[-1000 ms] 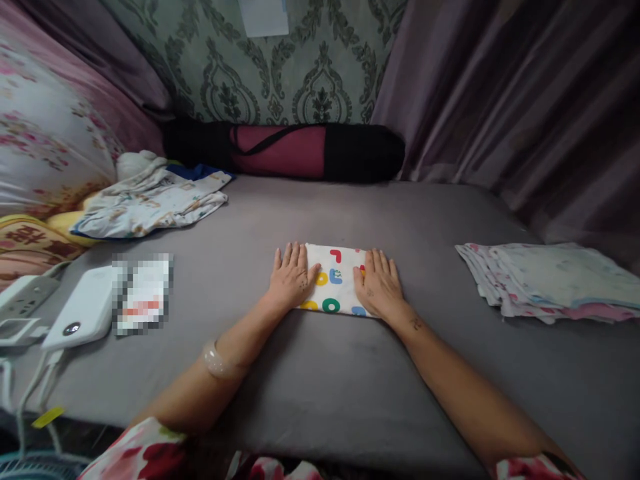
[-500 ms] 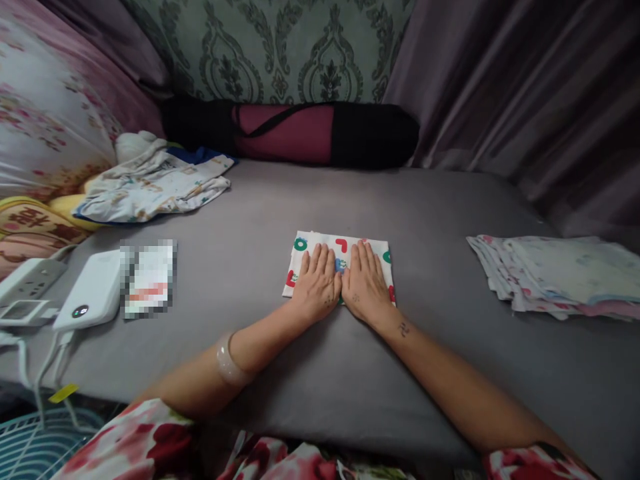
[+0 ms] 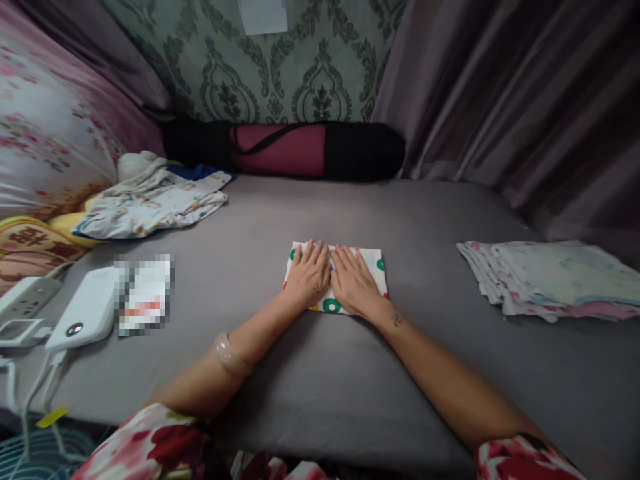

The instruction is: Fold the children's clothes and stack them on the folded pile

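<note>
A small folded white cloth (image 3: 376,265) printed with coloured rings and shapes lies on the grey bed sheet (image 3: 320,387) in the middle of the view. My left hand (image 3: 310,275) lies flat on the cloth's left half, fingers stretched out and together. My right hand (image 3: 351,285) lies flat beside it on the right half, thumbs nearly touching. Both palms press down on the cloth and hold nothing. A pale bangle (image 3: 229,356) sits on my left wrist.
A stack of folded pale cloths (image 3: 550,277) lies at the right. A crumpled printed garment (image 3: 150,200) sits at the back left, a white power bank (image 3: 83,316) and power strip (image 3: 20,300) at the left edge. A black and maroon roll bag (image 3: 285,149) lines the wall.
My hands, spread at the cloth's two ends a second ago, have come together at its middle. The cloth looks folded narrower.
</note>
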`<state>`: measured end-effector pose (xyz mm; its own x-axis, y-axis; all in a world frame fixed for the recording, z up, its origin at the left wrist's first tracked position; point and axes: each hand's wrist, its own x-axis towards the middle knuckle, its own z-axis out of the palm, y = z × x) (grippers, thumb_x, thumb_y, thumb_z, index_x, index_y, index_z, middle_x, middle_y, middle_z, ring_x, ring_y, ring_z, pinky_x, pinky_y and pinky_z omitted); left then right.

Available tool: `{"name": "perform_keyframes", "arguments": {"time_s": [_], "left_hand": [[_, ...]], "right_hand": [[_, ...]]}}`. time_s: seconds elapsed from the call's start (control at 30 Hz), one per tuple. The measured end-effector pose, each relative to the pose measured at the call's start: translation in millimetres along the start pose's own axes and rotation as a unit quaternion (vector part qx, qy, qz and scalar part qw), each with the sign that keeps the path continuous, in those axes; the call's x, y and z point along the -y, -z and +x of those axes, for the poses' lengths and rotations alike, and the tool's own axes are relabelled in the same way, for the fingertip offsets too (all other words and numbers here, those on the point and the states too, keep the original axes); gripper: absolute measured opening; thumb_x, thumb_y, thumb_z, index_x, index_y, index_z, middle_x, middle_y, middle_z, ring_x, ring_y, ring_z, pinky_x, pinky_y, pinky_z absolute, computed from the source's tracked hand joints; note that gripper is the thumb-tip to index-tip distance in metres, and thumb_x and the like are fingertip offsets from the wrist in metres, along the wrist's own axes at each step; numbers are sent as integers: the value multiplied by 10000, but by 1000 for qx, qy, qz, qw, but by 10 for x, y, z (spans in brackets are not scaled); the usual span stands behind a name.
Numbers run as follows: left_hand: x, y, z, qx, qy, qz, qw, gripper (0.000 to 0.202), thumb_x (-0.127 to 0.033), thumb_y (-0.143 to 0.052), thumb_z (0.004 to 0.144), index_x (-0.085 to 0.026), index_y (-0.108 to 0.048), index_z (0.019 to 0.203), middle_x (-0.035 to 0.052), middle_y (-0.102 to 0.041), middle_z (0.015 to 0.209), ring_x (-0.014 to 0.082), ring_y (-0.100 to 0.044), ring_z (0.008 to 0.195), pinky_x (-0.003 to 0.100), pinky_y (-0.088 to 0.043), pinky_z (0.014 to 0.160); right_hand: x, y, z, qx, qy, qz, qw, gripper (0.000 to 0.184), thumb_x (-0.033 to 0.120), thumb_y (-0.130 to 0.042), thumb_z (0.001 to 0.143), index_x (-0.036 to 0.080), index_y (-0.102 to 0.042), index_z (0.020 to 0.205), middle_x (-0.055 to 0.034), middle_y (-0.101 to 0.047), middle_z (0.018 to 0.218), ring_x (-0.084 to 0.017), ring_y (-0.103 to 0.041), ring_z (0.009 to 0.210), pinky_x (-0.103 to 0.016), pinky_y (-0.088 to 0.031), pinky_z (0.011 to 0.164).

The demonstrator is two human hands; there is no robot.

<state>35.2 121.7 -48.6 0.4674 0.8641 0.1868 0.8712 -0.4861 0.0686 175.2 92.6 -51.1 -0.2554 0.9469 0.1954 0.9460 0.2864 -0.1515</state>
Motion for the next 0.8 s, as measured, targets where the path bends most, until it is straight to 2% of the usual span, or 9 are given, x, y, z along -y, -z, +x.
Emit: {"name": "perform_keyframes", "arguments": {"time_s": [0.1, 0.2, 0.3, 0.37, 0.53, 0.67, 0.8], "left_hand": [[30, -67, 7, 38, -6, 0, 999, 549, -331, -170, 988, -102, -374, 1443, 112, -347, 1524, 282, -263, 1426, 449, -200, 1159], [48, -70, -1, 31, 2, 2, 1000, 551, -358, -174, 990, -123, -384, 1442, 110, -349, 1524, 276, -269, 1424, 443, -212, 1156], [88, -50, -4, 10, 31, 8, 999, 570, -400, -176, 989, -115, -384, 1438, 128, -339, 1526, 270, -246, 1434, 440, -195, 1163], [119, -46, -6, 15, 45, 8, 999, 591, -416, -170, 988, -91, -371, 1439, 145, -344, 1520, 269, -250, 1433, 435, -197, 1163], [155, -68, -12, 39, 54, 4, 998, 629, -443, -168, 981, -57, -341, 1447, 170, -325, 1523, 290, -253, 1429, 446, -209, 1158], [186, -71, -18, 42, 75, 1, 996, 662, -470, -160, 977, -39, -311, 1457, 188, -296, 1531, 303, -242, 1431, 463, -218, 1153], [220, -53, -14, 68, 67, -4, 995, 676, -483, -150, 974, -36, -291, 1462, 193, -307, 1526, 304, -251, 1428, 484, -206, 1153]], "right_hand": [[-19, -42, 5, 15, 10, 7, 1000, 556, 264, -239, 963, 29, -353, 1454, -144, -295, 1537, -221, -223, 1431, -410, -94, 1181], [-34, -41, -10, 16, 0, 13, 1000, 558, 274, -235, 965, 35, -347, 1457, -141, -289, 1540, -217, -213, 1435, -409, -95, 1181], [-53, -24, -29, 2, -54, 9, 999, 580, 307, -245, 968, 20, -312, 1468, -158, -258, 1548, -235, -188, 1442, -428, -107, 1177], [-65, -24, -39, 0, -89, 2, 996, 599, 325, -254, 967, -4, -303, 1464, -178, -251, 1546, -260, -181, 1442, -446, -117, 1173], [-92, -41, -57, 10, -102, -3, 995, 606, 343, -244, 969, -13, -319, 1454, -187, -271, 1537, -281, -196, 1436, -450, -140, 1166], [-151, -31, -85, -10, -153, -18, 988, 637, 378, -256, 968, -35, -299, 1451, -228, -257, 1532, -320, -202, 1428, -487, -163, 1148], [-181, -31, -108, 12, -174, -26, 984, 661, 395, -267, 968, -53, -276, 1453, -249, -277, 1518, -348, -241, 1407, -501, -187, 1132]]}}
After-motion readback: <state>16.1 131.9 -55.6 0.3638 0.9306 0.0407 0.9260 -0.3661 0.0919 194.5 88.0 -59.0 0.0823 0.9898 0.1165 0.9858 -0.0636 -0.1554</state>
